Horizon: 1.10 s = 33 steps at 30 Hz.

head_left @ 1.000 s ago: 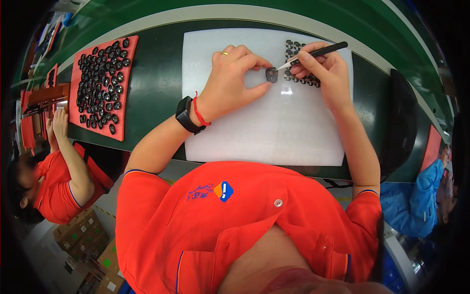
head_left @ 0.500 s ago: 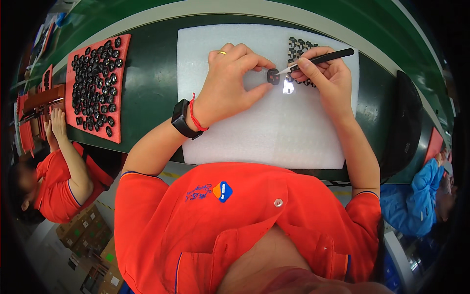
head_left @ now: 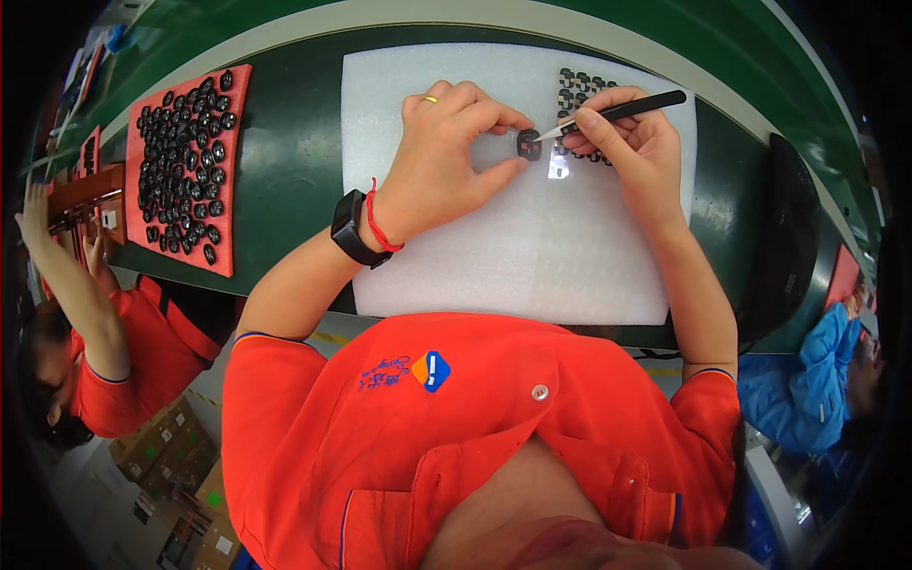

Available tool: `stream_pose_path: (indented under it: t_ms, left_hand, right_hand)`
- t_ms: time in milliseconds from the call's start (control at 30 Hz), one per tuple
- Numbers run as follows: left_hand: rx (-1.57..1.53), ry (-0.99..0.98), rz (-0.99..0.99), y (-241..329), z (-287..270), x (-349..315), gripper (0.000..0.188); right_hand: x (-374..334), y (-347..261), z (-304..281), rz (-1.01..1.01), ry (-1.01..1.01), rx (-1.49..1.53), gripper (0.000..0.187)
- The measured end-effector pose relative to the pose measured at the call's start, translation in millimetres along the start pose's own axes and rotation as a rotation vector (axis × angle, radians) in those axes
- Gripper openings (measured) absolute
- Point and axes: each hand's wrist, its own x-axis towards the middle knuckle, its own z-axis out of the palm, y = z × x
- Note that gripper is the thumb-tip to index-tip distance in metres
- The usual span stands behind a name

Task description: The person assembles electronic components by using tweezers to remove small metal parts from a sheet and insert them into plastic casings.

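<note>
Between the thumb and index finger of my left hand (head_left: 456, 142) sits a small black oval part (head_left: 529, 145), held by its edges over a white foam sheet (head_left: 456, 256). My right hand (head_left: 635, 142) grips slim tweezers (head_left: 646, 106) with a black handle and a pale pointed tip. That tip touches or nearly touches the face of the oval part; the exact contact is too small to make out. Beneath my right fingers lies a clear sheet with rows of small dark stickers (head_left: 573, 80), partly hidden by the hand.
A red foam pad (head_left: 237, 123) on the green table (head_left: 285, 161) carries many black oval parts (head_left: 180, 157). A black object (head_left: 781, 247) stands at the table's right. One co-worker in red (head_left: 142, 332) is at left, another in blue (head_left: 798, 399) at right.
My hands, the oval part and the tweezers stay almost where they were. At the left, the co-worker in red has swung an arm outward to the left.
</note>
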Motion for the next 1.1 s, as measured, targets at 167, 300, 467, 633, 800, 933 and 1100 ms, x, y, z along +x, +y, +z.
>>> stream_pose_path:
  t_ms: [167,300,467,633,800,933,1100]
  left_hand:
    - [0.004,0.003,0.011,-0.1,-0.4,0.2,0.029]
    - [0.007,0.005,0.017,-0.7,-0.6,0.4,0.029]
    - [0.007,0.009,0.015,-0.6,-0.6,0.1,0.028]
    - [0.023,0.011,0.018,-1.0,-0.6,-0.2,0.027]
    - [0.007,0.012,0.02,-3.6,0.2,0.2,0.027]
    - [0.001,0.009,0.016,-2.9,0.0,0.8,0.027]
    - [0.009,0.006,0.019,-3.9,-0.1,1.5,0.028]
  right_hand:
    - [0.8,-0.2,-0.6,-0.001,-0.006,-0.013,0.017]
    - [0.8,0.5,-0.1,-0.003,-0.005,-0.006,0.017]
    - [1.0,0.4,0.5,-0.003,-0.01,0.001,0.017]
    - [1.1,0.3,0.2,-0.012,-0.033,-0.02,0.017]
    - [1.2,1.0,0.9,-0.017,-0.038,-0.031,0.017]
    - [0.5,2.9,0.6,-0.05,-0.049,-0.043,0.018]
    - [-1.8,-1.2,-1.5,-0.186,-0.076,-0.3,0.016]
